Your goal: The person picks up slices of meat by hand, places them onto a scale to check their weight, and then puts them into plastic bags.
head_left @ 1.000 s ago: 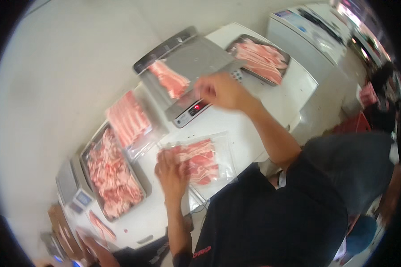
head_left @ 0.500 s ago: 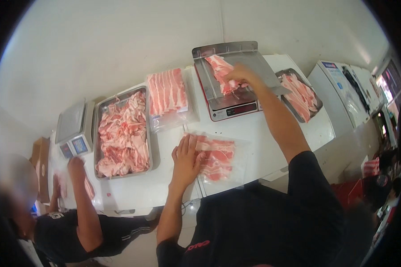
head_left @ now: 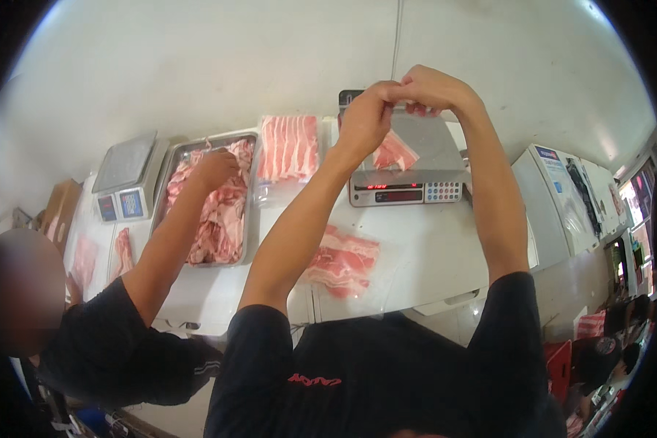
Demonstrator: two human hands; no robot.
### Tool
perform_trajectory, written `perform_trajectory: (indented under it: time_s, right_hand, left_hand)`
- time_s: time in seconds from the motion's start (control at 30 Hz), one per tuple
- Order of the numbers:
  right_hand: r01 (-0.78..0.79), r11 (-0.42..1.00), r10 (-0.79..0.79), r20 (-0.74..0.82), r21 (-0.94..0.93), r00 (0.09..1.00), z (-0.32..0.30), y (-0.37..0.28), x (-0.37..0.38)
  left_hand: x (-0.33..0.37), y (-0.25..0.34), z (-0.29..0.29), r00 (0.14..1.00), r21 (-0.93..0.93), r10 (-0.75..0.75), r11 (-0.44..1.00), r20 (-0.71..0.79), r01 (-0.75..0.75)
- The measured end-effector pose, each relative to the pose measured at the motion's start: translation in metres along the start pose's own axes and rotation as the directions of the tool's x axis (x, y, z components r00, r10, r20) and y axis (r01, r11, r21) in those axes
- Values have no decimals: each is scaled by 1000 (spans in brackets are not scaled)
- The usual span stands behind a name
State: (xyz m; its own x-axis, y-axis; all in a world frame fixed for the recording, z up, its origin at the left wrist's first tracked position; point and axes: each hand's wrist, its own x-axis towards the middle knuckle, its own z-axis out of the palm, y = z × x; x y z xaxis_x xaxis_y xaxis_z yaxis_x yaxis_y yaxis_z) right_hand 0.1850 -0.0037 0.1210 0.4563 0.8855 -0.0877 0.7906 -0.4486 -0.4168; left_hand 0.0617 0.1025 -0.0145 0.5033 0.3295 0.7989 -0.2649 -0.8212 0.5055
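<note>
1. The white desk (head_left: 431,248) is bounded at the back by a plain white wall, against which the weighing scale (head_left: 405,171) is set; its near edge runs just in front of the person's dark shirt.
2. To the right, the desk's edge is met by a white machine (head_left: 562,197) standing close beside it, so little free room is left on that side.
3. To the left, the surface is taken up by a steel tray of sliced meat (head_left: 212,201), a clear pack of meat strips (head_left: 288,150) and a second, smaller scale (head_left: 124,179).
4. A bare patch of desk is seen between the weighing scale and the near edge, partly covered by a flat clear bag of meat (head_left: 341,263).
5. Both hands are raised above the weighing scale, close together and touching at the fingertips.
6. A thin clear bag with meat slices (head_left: 396,153) is pinched at its top edge by the left hand (head_left: 363,120) and the right hand (head_left: 431,87), both closed on the plastic.
7. The bag hangs just below the hands, over the platform of the scale; whether its lower end touches the platform cannot be told.
8. A co-worker's hand (head_left: 213,166) is laid on the meat in the steel tray, well apart from the held bag.
</note>
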Motion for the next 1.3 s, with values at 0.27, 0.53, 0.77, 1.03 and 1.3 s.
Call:
perform_trajectory:
  time_s: [0.27,0.53,0.77,1.03,1.3]
  right_hand:
    - [522,535,-316,-416,664,853,123,51,-75]
    - [-94,-37,-332,77,995,940,250,190,-187]
    - [-367,-370,-272,278,854,921,276,250,-257]
    - [-641,-237,-487,481,730,729,272,310,-260]
    - [-617,-318,-633,323,720,703,302,228,-238]
  left_hand:
    - [-49,93,-13,703,-838,-707,334,80,432]
    - [-185,103,32,528,-521,-849,440,26,731]
    - [-276,149,57,740,405,-666,653,-96,640]
    - [-314,170,70,708,763,-705,476,34,437]
    - [-290,187,61,776,770,-624,540,93,341]
